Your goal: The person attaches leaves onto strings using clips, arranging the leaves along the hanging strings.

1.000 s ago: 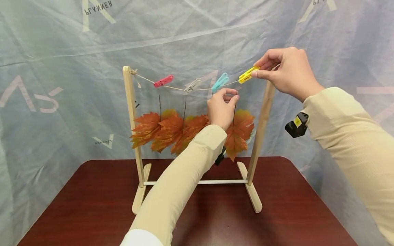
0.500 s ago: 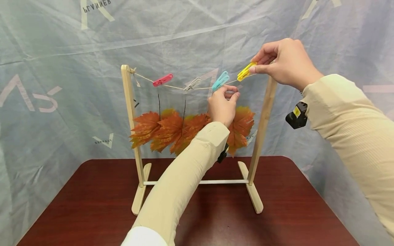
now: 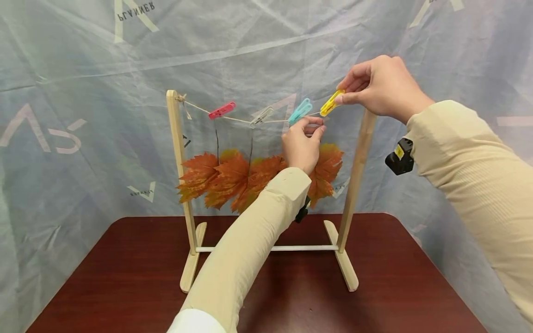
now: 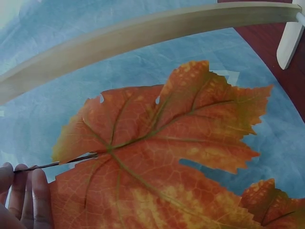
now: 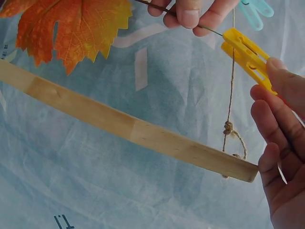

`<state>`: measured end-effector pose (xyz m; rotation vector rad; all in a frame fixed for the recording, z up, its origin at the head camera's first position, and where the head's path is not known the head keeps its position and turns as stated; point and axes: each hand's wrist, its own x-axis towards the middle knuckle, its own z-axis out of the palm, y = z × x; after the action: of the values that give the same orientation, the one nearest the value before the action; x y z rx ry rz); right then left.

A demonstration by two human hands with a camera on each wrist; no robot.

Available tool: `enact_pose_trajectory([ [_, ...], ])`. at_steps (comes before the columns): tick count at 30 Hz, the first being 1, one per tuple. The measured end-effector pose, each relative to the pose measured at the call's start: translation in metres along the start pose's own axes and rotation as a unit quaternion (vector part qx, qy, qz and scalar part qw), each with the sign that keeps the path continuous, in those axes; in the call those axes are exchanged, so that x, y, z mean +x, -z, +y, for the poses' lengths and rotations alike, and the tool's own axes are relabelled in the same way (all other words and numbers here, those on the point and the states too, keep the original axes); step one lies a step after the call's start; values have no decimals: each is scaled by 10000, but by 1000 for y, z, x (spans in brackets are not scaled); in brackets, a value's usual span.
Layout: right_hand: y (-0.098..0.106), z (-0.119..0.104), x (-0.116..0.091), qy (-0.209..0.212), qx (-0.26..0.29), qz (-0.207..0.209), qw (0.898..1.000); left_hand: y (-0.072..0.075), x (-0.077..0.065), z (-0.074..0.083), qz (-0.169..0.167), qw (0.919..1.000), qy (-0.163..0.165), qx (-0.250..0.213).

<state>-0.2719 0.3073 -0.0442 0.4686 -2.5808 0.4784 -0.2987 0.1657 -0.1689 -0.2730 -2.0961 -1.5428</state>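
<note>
My right hand [image 3: 385, 88] pinches a yellow clothespin [image 3: 331, 103] by its handle end, near the right end of the string [image 5: 231, 90]. In the right wrist view the clothespin's jaws sit across the string, and the tip of a leaf stem meets them. My left hand [image 3: 302, 143] pinches that dark stem [image 4: 44, 166] between thumb and fingers, below the blue clothespin [image 3: 300, 111]. From the stem hangs an orange maple leaf [image 4: 143, 138], partly hidden behind my left wrist in the head view. More orange leaves [image 3: 233, 178] hang to the left below the string.
A pink clothespin [image 3: 222, 110] and a white clothespin [image 3: 261, 117] sit on the string further left. The string spans a wooden frame [image 3: 356, 178] with a white crossbar [image 3: 304, 248], standing on a dark red table [image 3: 125, 263]. A grey printed cloth [image 3: 91, 152] hangs behind.
My right hand, with the yellow clothespin, has shifted slightly left, and the clothespin is tilted more steeply. My left hand has moved very little, still holding the leaf stem.
</note>
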Motion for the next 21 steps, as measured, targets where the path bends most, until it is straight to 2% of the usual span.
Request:
enact_pose_trajectory([
  [14,-5,10,-9,-343,103,-558,9978,-3,-9,-5,-119,9995,12,279],
  [18,-10,12,-17,-315,234,-444,9982,-1,-13,-7,-150,9998,-48,144],
  [21,-13,10,-23,-286,321,-150,9990,6,-15,-8,-165,9997,-174,-17],
])
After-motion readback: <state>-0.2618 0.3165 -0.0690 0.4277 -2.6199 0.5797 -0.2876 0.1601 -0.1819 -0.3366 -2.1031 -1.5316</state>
